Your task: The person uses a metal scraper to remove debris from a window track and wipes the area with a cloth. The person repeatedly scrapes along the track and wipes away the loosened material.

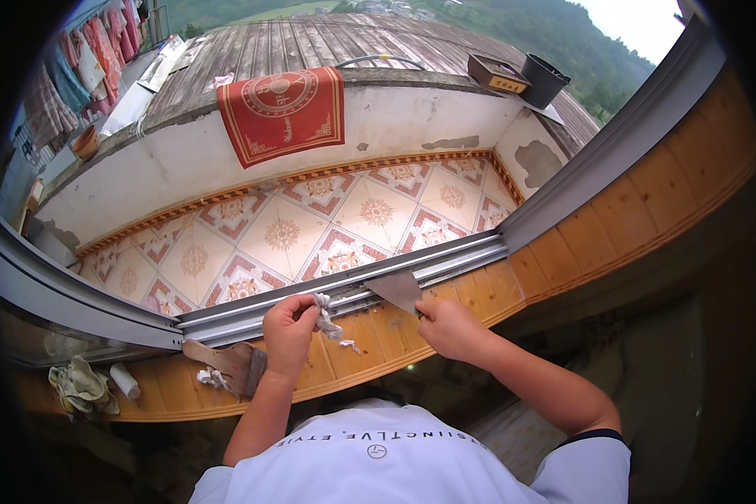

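Pinched in the fingers of my left hand [287, 334] is a crumpled white tissue [326, 322], held just above the wooden sill [378, 340]. My right hand [455, 329] is closed round the handle of a putty knife [397, 291]. The wide, dull metal blade points left and lies over the grooved sliding-window track [466, 259]. A torn scrap of tissue [349, 345] sits on the sill between my hands. By my left forearm lies a wooden-handled brush [231, 366], partly hidden by that arm, with more crumpled tissue [212, 378] against it.
A rumpled cloth [82, 386] and a white roll [125, 381] lie at the sill's left end. Past the track is a tiled balcony floor [294, 231]; a red mat [284, 113] hangs over its low wall. A planter box [497, 76] and black bucket [544, 81] stand at the wall's right corner.
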`<state>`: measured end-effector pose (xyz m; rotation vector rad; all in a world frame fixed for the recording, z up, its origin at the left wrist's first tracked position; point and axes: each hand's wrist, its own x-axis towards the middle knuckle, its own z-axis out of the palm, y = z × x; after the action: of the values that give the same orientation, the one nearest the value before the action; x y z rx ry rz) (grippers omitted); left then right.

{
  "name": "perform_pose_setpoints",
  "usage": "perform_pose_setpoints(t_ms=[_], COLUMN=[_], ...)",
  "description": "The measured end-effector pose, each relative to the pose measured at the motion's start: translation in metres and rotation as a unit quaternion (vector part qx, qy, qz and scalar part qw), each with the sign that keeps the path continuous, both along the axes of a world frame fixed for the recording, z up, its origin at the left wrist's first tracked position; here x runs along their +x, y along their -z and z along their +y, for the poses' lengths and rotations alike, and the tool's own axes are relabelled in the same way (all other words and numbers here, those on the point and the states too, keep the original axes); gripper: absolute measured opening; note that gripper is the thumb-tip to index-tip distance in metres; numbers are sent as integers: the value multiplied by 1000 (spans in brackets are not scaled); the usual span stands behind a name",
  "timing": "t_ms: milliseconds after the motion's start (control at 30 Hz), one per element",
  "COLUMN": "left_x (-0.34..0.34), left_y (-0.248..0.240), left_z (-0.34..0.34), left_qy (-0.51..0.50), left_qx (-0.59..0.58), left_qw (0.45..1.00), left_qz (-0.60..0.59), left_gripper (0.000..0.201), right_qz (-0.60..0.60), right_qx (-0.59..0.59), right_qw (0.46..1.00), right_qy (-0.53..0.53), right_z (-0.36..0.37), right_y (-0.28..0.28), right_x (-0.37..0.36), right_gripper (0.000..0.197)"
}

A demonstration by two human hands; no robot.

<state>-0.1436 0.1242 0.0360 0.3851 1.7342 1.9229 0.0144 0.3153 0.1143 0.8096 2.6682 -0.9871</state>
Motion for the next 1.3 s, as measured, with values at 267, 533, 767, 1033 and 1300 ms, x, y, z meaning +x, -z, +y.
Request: perform_pose_setpoints(t_ms=[267, 533, 767, 1033, 1300], left_x=[4, 4, 6, 5, 7], left_y=[4, 2, 3, 4, 8], left_z=[-1, 0, -3, -8, -10], left_qy=[6, 7, 1, -8, 0], left_qx=[-12, -10, -11, -21, -37], left_qw=[1000, 1000, 1000, 1000, 999], left_qz=[2, 8, 4, 9, -26], left_gripper=[10, 10, 10, 10, 11], right_qz=[-13, -20, -107, -62, -139], right_qx=[1, -7, -191, -70, 47], right_qw=[1000, 999, 965, 995, 987], right_qy=[14, 32, 145, 18, -60], right_z=[-4, 21, 21, -4, -8], right_y=[7, 18, -21, 1, -22], right_x=[-8, 1, -19, -29, -42], right_gripper=[33, 43, 47, 30, 28])
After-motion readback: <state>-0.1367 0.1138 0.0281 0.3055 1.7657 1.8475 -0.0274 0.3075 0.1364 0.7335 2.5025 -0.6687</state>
